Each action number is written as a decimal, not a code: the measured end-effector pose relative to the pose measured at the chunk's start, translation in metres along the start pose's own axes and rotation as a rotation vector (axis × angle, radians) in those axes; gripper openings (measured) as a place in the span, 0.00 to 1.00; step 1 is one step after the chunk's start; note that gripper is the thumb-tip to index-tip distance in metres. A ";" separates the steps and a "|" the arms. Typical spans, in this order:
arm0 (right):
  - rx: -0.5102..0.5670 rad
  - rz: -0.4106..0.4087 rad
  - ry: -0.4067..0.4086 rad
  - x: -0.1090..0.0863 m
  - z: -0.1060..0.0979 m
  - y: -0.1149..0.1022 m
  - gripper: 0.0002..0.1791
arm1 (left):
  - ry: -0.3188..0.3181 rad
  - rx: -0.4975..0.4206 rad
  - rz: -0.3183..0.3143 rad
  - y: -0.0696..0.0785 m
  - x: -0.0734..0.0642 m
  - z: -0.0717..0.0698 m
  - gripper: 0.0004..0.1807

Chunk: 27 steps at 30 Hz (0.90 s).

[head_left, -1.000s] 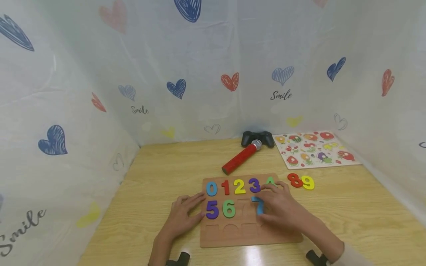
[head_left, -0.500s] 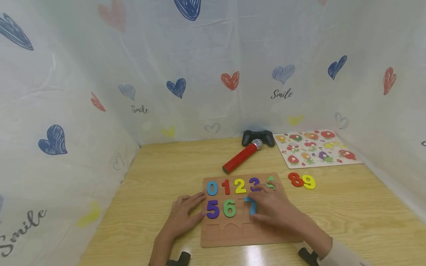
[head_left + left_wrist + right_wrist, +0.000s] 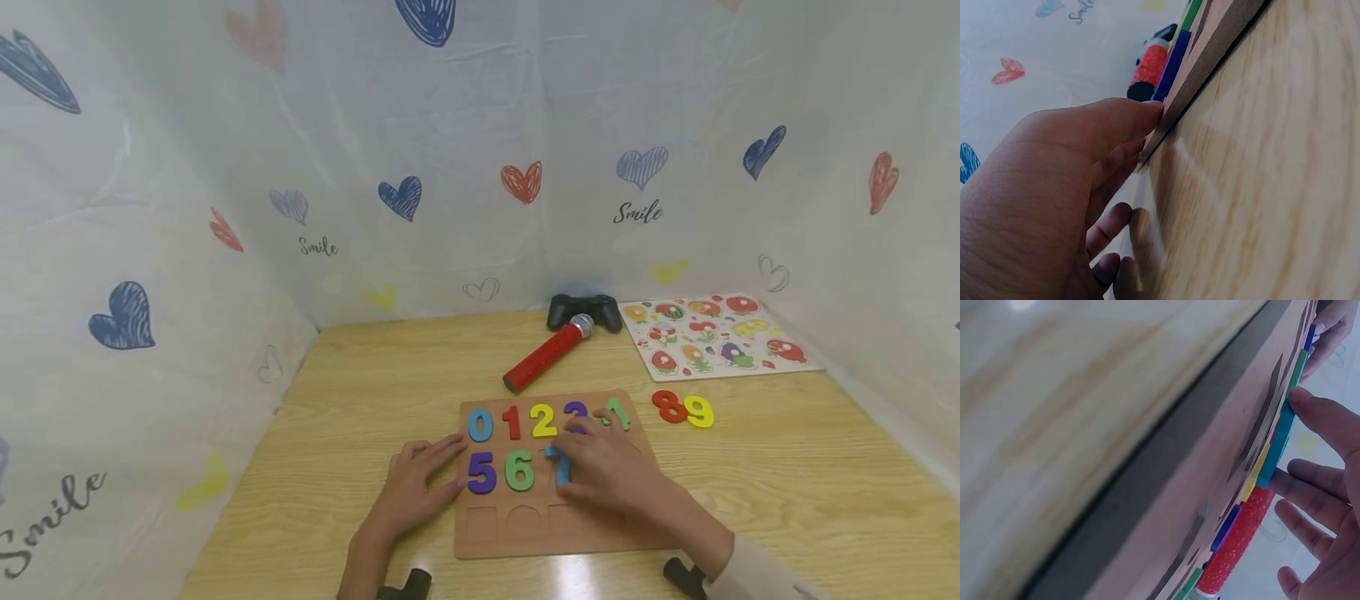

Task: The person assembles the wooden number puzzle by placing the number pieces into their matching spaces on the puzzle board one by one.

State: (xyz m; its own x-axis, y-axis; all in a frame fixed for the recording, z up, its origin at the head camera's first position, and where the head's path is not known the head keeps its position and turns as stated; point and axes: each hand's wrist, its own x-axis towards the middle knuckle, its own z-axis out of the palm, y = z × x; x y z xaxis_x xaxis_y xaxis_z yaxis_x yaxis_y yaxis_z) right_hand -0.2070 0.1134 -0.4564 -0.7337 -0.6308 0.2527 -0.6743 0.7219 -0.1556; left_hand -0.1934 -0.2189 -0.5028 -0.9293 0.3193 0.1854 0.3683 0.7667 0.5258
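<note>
A brown wooden number board (image 3: 498,546) lies on the table. My right hand (image 3: 617,468) pinches a blue number 7 (image 3: 563,472) between thumb and fingers, over the middle row just right of the green 6 (image 3: 519,472). In the right wrist view the thumb is at one end of the blue 7 (image 3: 1277,447) and a finger at the other. My left hand (image 3: 420,490) rests at the board's left edge beside the purple 5 (image 3: 482,473), fingers relaxed. The left wrist view has its thumb against the board's side (image 3: 1210,65). The 0 to 4 pieces fill the top row.
A red 8 (image 3: 668,406) and a yellow 9 (image 3: 699,412) lie on the table right of the board. Behind are a red microphone (image 3: 543,358), a black game controller (image 3: 585,310) and a fruit puzzle board (image 3: 716,337). A heart-patterned curtain (image 3: 465,242) surrounds the table.
My right hand has moved left with the blue 7, from the right part of the middle row toward the 6, uncovering more of the green 4. The left hand has stayed in place.
</note>
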 end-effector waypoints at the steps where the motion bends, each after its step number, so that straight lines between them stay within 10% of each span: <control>1: -0.001 -0.004 -0.001 0.000 0.001 0.000 0.25 | -0.002 -0.001 -0.003 0.000 0.000 0.000 0.31; 27: 0.010 0.003 -0.027 0.005 0.009 0.003 0.24 | -0.025 -0.014 -0.029 0.002 0.002 -0.002 0.31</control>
State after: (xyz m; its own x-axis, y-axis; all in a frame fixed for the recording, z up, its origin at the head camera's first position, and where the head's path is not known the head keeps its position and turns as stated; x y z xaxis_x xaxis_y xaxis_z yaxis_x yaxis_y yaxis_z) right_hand -0.2134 0.1104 -0.4643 -0.7377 -0.6360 0.2266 -0.6727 0.7211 -0.1659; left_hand -0.1943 -0.2180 -0.5002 -0.9387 0.3107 0.1494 0.3406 0.7683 0.5419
